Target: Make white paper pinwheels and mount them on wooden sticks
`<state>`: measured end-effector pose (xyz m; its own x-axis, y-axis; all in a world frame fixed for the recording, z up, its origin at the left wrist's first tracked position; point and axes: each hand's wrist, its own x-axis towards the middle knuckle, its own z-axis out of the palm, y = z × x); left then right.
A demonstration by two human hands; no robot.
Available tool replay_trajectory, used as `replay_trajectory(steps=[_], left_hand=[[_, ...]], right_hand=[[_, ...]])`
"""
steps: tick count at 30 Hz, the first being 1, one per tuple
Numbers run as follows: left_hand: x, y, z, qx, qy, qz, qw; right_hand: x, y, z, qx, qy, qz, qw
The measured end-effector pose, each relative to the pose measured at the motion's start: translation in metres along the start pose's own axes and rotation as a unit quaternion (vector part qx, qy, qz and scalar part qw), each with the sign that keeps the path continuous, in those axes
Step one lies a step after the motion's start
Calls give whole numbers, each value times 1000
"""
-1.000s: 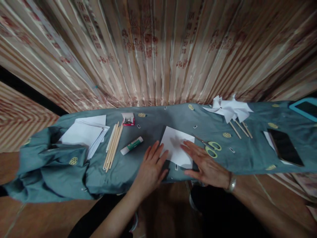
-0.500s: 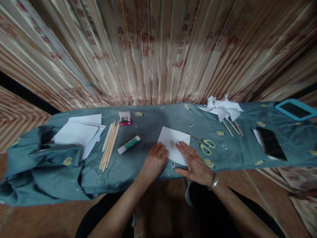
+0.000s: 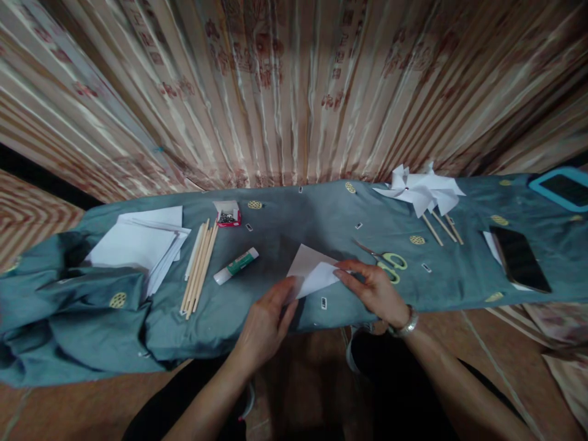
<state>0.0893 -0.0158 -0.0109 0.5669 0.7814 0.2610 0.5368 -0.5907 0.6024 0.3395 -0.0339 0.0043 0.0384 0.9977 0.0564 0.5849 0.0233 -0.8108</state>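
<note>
A square sheet of white paper is raised at the near edge of the cloth-covered table, part of it turned over. My left hand pinches its left corner between thumb and fingers. At the right corner, my right hand grips the paper with thumb and forefinger. Just beyond the right hand lie scissors with pale green handles, partly hidden by that hand. A green and white glue stick rests left of the paper.
Left are wooden sticks, a small red box of metal pins and a stack of white paper. Paper pinwheels on sticks, a dark phone and a blue-framed tablet lie right. A curtain hangs behind.
The paper lay flat under both hands; now it is lifted and partly turned over. Both hands have gone from pressing on it to pinching opposite corners, farther apart.
</note>
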Motion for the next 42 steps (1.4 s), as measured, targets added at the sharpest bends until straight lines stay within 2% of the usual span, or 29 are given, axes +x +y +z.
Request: replay_trajectory(steps=[2,4,6,8,12,19,29,35,42], left_hand=[[0,5,0,46,18,13,999],[0,10,4,101,22,65,993],[-2,14,11,137,-3,117,984],[-5,17,20,157,-34,136,978],[-10,18,33,176,-76,121,974],[-10,19,33,180,-98,99,974],[-11,17,36,176,-115,73,975],[-12,17,37,189,-120,80,971],[-13,15,41,198,-127,77,969]], right_hand=[[15,3,8,-17,11,1,1000],[28,7,16,-33,28,-9,999],[37,11,23,-48,48,-27,997],[41,14,29,-70,68,-37,995],[39,17,37,-118,103,-43,987],[36,19,45,-140,126,-46,981],[36,18,45,-149,123,-45,980],[36,19,45,-176,116,-54,976],[8,13,54,-279,100,-51,954]])
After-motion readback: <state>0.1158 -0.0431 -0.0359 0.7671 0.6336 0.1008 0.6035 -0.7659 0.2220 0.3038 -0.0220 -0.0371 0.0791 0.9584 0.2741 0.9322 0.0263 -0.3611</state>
